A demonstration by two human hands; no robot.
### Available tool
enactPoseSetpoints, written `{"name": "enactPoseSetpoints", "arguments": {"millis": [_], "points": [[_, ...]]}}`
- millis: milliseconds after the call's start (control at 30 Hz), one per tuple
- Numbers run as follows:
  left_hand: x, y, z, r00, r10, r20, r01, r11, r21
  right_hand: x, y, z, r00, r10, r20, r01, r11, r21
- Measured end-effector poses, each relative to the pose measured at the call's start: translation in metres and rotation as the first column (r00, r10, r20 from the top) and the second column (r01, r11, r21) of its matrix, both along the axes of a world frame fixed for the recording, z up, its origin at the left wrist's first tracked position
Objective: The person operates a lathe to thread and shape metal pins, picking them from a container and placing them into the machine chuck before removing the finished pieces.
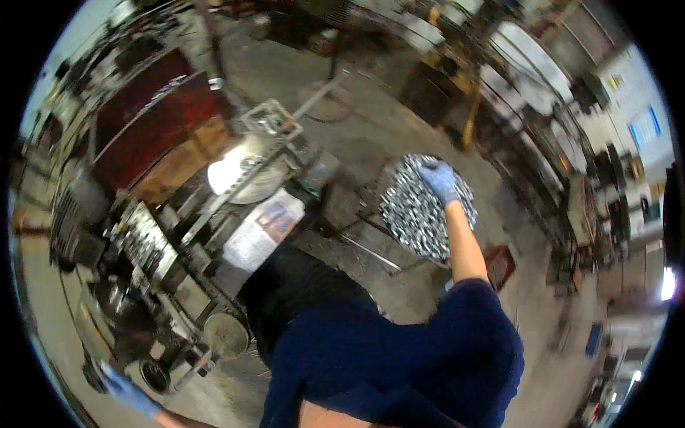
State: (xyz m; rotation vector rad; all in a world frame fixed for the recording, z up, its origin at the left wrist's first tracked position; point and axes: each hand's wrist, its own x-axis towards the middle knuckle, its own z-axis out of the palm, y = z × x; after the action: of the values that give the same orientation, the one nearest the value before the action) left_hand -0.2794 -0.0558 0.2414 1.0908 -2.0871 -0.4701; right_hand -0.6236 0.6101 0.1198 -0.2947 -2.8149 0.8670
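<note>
My right hand (440, 181), in a blue glove, is on a heap of small shiny metal pieces (421, 221) that look like short rings or nuts. They fill a round container to my right. Its fingers curl down at the far side of the heap, and whatever is under them is hidden. Far to the left, my gloved left hand (127, 392) is stretched out beside a dark round handle (94, 374) on the machine. Its fingers look extended, though somewhat blurred, and nothing shows in them.
Left and ahead stands a machine with a brightly lit round part (246, 175) and a metal arm. A printed sheet or packet (264, 230) lies on it. Beyond is a dark red panel (157, 114). A brown box (499, 267) sits by the container; a yellow post (472, 118) stands farther off.
</note>
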Motion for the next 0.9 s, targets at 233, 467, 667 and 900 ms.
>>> {"name": "enactPoseSetpoints", "arguments": {"millis": [233,467,667,900], "points": [[-0.003,0.042,-0.141,0.940,-0.285,0.188,0.251,0.950,0.186,0.012,0.062,-0.035,0.933,-0.159,0.322,0.055,0.950,0.309],[0.008,0.008,-0.177,0.919,-0.368,0.143,0.274,0.854,0.442,-0.004,-0.014,-0.083,0.832,0.238,0.501,-0.451,0.817,0.360],[0.006,0.020,-0.171,0.927,-0.363,0.095,0.305,0.877,0.372,-0.031,-0.033,-0.077,0.707,0.330,0.625,-0.625,0.705,0.335],[0.003,0.032,-0.154,0.949,-0.280,0.145,0.211,0.906,0.366,-0.073,-0.017,-0.100,0.621,0.279,0.733,-0.600,0.771,0.215]]}}
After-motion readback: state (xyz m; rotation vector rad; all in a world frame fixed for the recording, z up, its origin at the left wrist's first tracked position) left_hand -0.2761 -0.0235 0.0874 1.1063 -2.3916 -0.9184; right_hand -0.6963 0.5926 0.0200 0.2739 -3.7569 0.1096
